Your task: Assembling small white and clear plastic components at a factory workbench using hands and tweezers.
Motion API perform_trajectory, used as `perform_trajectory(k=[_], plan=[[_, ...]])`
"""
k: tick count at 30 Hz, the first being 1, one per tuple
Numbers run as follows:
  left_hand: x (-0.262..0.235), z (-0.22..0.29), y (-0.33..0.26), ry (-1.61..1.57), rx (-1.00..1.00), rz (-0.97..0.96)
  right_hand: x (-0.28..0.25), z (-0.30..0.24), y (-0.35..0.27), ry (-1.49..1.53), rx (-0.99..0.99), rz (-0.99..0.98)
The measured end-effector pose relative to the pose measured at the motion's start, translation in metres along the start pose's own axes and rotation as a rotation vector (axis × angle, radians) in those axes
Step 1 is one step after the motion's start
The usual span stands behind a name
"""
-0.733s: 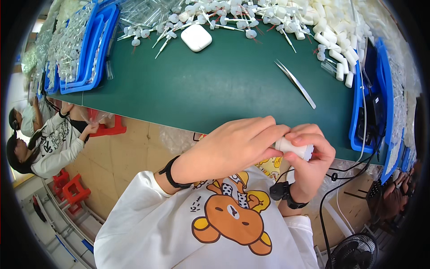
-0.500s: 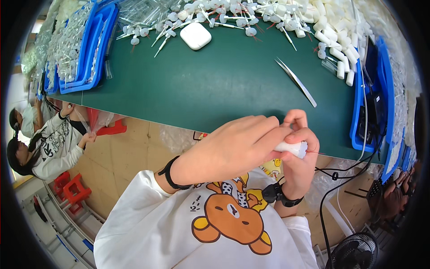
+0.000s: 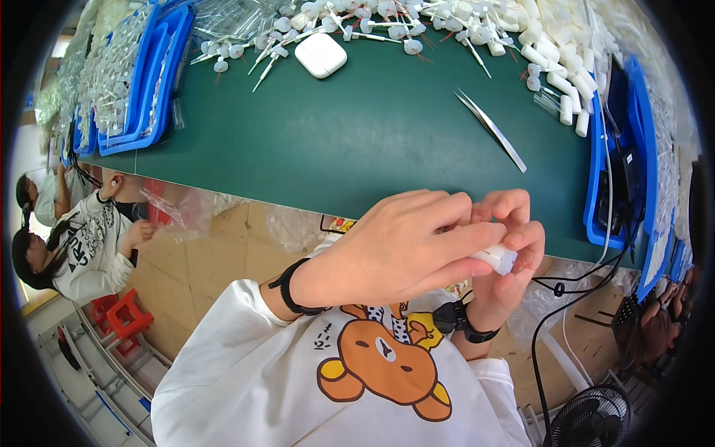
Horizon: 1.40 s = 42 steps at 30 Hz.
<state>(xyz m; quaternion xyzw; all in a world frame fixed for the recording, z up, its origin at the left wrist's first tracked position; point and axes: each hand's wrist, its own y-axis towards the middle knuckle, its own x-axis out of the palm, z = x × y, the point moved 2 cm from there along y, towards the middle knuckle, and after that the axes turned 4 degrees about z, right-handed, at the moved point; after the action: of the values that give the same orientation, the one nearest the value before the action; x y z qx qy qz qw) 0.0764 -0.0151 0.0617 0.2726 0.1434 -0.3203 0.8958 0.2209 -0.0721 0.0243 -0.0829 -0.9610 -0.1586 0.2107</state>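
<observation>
Close in front of my chest, near the table's front edge, both hands meet around a small white cylinder (image 3: 494, 256) with a pale translucent cap at its right end. My left hand (image 3: 406, 242) reaches across from the left, its thumb and fingers closed on the cylinder's body. My right hand (image 3: 521, 227) curls around the capped end, its fingers bent against it. Part of the cylinder is hidden behind the fingers. On the green table (image 3: 298, 141), beyond my hands, lies a pair of metal tweezers (image 3: 491, 132).
At the back lie white sticks with translucent discs and red wires (image 3: 365, 30), a white rounded case (image 3: 321, 56) and a heap of white cylinders (image 3: 558, 67). Blue trays (image 3: 165, 82) stand left, another blue tray (image 3: 596, 186) right with cables. A person (image 3: 93, 238) sits at left.
Both hands have shifted slightly right with the cylinder. My right fingers have spread a little around its capped end. The person at left has moved their hands and a clear bag.
</observation>
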Motion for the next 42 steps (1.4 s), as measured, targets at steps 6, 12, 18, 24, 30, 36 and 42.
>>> perform_trajectory(k=[6,12,18,24,30,36,42], plan=[[-0.004,-0.001,0.001,0.034,-0.023,0.015,0.001,-0.004,0.001,-0.181,-0.08,0.01],[0.006,0.0,-0.001,-0.125,-0.023,0.093,0.001,0.006,0.001,0.005,-0.125,0.068],[0.01,0.002,0.002,-0.254,-0.186,0.024,-0.003,0.008,0.004,-0.17,-0.099,0.075],[0.006,0.0,0.002,-0.315,-0.228,-0.065,-0.003,0.009,0.003,-0.25,-0.08,0.05],[0.009,-0.002,-0.001,-0.515,-0.346,-0.17,-0.008,0.02,0.005,-0.108,-0.049,-0.036],[0.014,-0.002,0.0,-0.896,-0.624,-0.281,0.022,0.013,0.006,0.241,0.236,0.024],[0.025,-0.011,-0.001,-0.855,-0.579,-0.267,0.027,0.019,-0.009,0.295,0.424,0.071]])
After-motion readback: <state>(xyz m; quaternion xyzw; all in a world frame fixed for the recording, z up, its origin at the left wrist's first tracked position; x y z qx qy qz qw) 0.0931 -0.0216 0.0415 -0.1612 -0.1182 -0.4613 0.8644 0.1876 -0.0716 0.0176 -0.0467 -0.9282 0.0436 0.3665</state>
